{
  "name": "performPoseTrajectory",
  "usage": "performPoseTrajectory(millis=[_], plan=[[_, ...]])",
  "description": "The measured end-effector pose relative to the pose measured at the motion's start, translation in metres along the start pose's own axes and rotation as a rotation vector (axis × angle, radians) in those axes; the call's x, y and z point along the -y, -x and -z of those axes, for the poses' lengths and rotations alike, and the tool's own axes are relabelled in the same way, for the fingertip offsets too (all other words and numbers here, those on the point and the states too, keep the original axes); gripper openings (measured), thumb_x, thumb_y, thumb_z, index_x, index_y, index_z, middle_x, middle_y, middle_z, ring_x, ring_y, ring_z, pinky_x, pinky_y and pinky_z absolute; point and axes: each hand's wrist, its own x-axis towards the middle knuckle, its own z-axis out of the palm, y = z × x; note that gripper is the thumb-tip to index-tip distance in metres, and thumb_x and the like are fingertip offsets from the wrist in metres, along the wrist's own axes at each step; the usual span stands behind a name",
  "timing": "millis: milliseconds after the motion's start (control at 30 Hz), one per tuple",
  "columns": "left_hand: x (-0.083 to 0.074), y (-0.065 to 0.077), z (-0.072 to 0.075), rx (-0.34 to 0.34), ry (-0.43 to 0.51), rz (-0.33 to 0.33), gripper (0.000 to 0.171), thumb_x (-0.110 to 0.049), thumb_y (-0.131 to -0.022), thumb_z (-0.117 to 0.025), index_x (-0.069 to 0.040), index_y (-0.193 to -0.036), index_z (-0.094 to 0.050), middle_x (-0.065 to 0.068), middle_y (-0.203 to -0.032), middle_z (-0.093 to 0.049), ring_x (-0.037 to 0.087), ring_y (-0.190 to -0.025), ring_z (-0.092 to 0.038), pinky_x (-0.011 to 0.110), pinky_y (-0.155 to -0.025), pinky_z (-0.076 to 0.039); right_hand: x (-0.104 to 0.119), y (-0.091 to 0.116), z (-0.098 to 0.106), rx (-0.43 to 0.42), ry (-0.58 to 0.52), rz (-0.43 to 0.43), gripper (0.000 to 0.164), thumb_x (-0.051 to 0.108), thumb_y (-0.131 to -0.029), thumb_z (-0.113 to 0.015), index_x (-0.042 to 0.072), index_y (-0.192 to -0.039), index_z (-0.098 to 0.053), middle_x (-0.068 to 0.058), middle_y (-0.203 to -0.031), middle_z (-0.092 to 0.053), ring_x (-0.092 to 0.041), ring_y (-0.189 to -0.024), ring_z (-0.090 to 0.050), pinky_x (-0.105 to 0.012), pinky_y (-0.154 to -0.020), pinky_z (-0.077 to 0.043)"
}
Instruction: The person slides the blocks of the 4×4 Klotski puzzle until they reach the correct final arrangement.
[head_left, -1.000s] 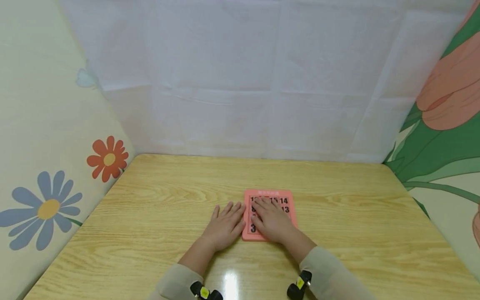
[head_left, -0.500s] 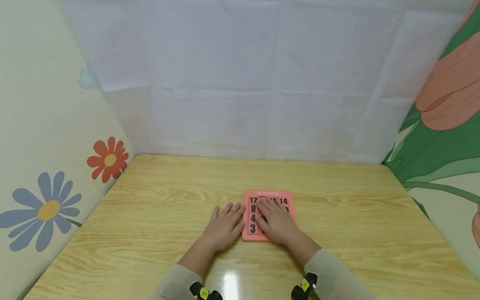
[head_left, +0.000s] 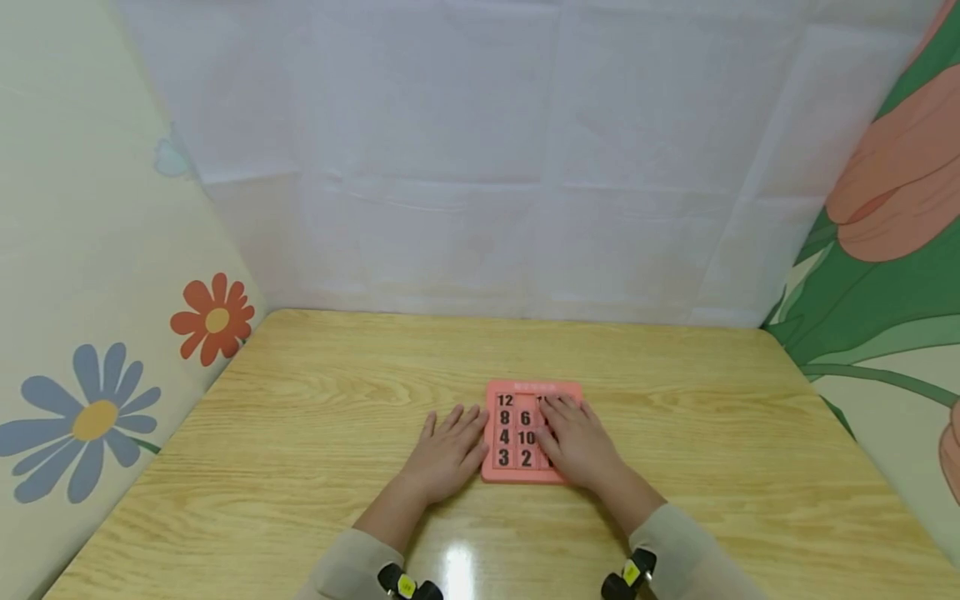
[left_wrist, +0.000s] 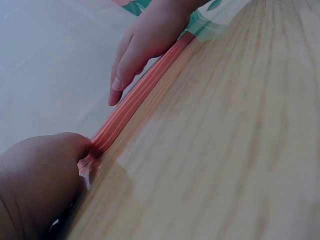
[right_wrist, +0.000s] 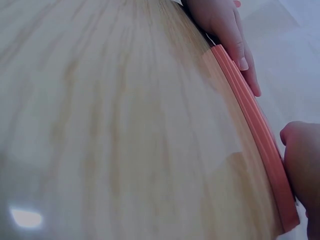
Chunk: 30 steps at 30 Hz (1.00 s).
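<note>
A pink sliding number puzzle (head_left: 527, 477) lies flat on the table, black numbers on its tiles. Uncovered in the head view are 12, 8, 6, 4, 10, 3 and 2; right of the 12 in the top row is a bare pink slot. My left hand (head_left: 444, 457) rests at the puzzle's left edge with fingers extended, its thumb against the frame in the left wrist view. Over the right-hand columns lies my right hand (head_left: 582, 442), fingertips at the upper tiles and fingers nearly straight. It hides most of those numbers.
The puzzle sits on a wood-grain table (head_left: 360, 367). A white cloth (head_left: 450, 167) hangs behind the far edge, and flower-patterned panels (head_left: 97, 250) stand at both sides. Both wrists carry black camera mounts (head_left: 628, 575).
My right hand has slid to the right across the puzzle, uncovering the left columns with 6, 10 and 2. The left hand has stayed at the left edge.
</note>
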Motion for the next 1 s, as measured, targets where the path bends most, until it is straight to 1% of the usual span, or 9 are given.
performPoseTrajectory(millis=[333, 533, 1000], plan=[[-0.002, -0.001, 0.001, 0.002, 0.002, 0.006, 0.054, -0.037, -0.105, -0.036, -0.012, -0.154, -0.034, 0.009, -0.162, -0.028, 0.033, -0.152, -0.019, 0.060, -0.122, -0.004, 0.001, -0.003, 0.000, 0.009, 0.019, 0.000, 0.054, 0.041, -0.104, -0.038, 0.010, -0.148, -0.044, -0.008, -0.157, -0.038, -0.029, -0.149, -0.028, -0.052, -0.123, -0.018], [-0.002, -0.001, 0.002, 0.003, -0.001, 0.007, 0.054, -0.037, -0.105, -0.036, -0.013, -0.153, -0.034, 0.009, -0.161, -0.029, 0.033, -0.152, -0.019, 0.060, -0.122, -0.004, 0.005, -0.006, 0.002, 0.027, 0.013, -0.001, 0.054, 0.040, -0.104, -0.040, 0.009, -0.147, -0.046, -0.009, -0.156, -0.039, -0.030, -0.149, -0.028, -0.052, -0.123, -0.017], [-0.004, -0.001, 0.002, 0.002, -0.002, 0.008, 0.054, -0.038, -0.105, -0.036, -0.013, -0.153, -0.034, 0.009, -0.161, -0.029, 0.033, -0.151, -0.020, 0.060, -0.122, -0.005, 0.014, -0.010, 0.000, 0.025, 0.020, 0.021, 0.053, 0.041, -0.104, -0.038, 0.009, -0.146, -0.047, -0.009, -0.156, -0.040, -0.030, -0.149, -0.028, -0.052, -0.123, -0.017]])
